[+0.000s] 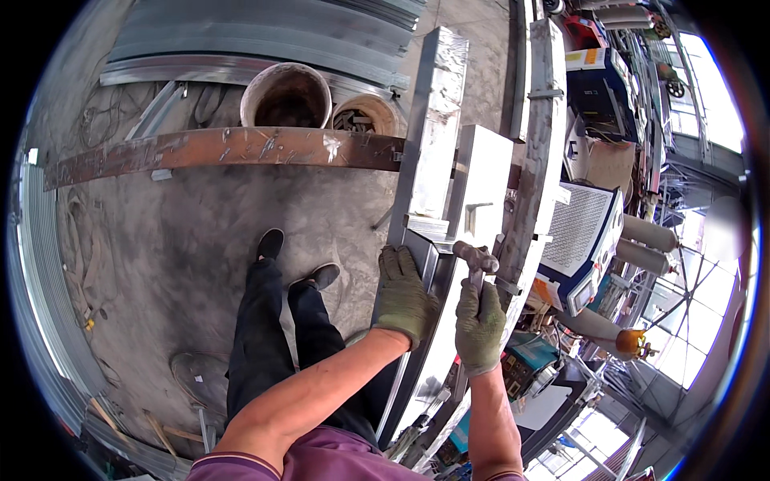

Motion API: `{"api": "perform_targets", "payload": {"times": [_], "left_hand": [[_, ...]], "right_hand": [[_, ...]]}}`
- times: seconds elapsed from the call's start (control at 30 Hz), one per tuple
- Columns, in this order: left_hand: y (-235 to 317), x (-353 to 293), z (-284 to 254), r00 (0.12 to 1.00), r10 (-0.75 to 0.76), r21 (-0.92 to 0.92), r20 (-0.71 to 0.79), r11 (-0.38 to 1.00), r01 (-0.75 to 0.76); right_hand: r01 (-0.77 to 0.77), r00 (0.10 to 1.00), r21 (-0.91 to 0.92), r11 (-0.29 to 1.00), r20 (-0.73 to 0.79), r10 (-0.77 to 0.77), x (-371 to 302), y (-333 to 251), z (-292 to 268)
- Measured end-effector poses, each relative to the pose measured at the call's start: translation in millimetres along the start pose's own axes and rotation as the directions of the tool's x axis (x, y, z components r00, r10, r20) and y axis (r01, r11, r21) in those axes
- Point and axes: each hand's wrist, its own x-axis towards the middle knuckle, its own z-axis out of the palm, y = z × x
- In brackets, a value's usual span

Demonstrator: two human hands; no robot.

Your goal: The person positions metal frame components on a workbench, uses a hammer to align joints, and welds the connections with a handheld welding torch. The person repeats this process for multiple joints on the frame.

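My left hand (407, 298), in a green work glove, lies with its fingers stretched out on a dark metal channel (422, 250). To its right, my gloved right hand (480, 327) is wrapped round the handle of a hammer (476, 257). The hammer's head points up, above the fist and over the metal pieces. Beyond the channel stands a long silvery metal profile (433, 120), with a shorter shiny box-shaped piece (486, 168) beside it. Whether the hammer touches the metal I cannot tell.
A rusty steel beam (224, 149) crosses ahead, with a large bucket (249, 103) and a smaller bucket of metal bits (388, 120) behind it. Stacked metal sheets (265, 40) lie farther off. On the right are a scuffed long rail (545, 120), a blue-and-white machine (576, 228) and gas cylinders (595, 330).
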Motion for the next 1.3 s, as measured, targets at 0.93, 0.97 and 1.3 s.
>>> {"api": "perform_targets", "payload": {"times": [0.93, 0.97, 1.3], "left_hand": [[-6.5, 4.3, -3.9, 1.0, -0.003, 0.094, -0.017, 0.996, 0.005], [-4.3, 4.9, -9.6, 0.999, 0.018, 0.079, -0.043, 0.997, -0.014], [-16.5, 22.4, -15.8, 0.931, 0.345, -0.102, -0.123, 0.928, -0.357]], "right_hand": [[-0.069, 0.994, 0.1, 0.993, 0.097, 0.059, -0.4, 6.0, 4.9], [-0.101, 0.993, 0.143, 0.985, 0.073, 0.091, -5.0, 15.4, 2.4], [-0.251, 0.954, -0.216, 0.944, -0.218, 0.204, -11.3, 156.4, -2.5]]}}
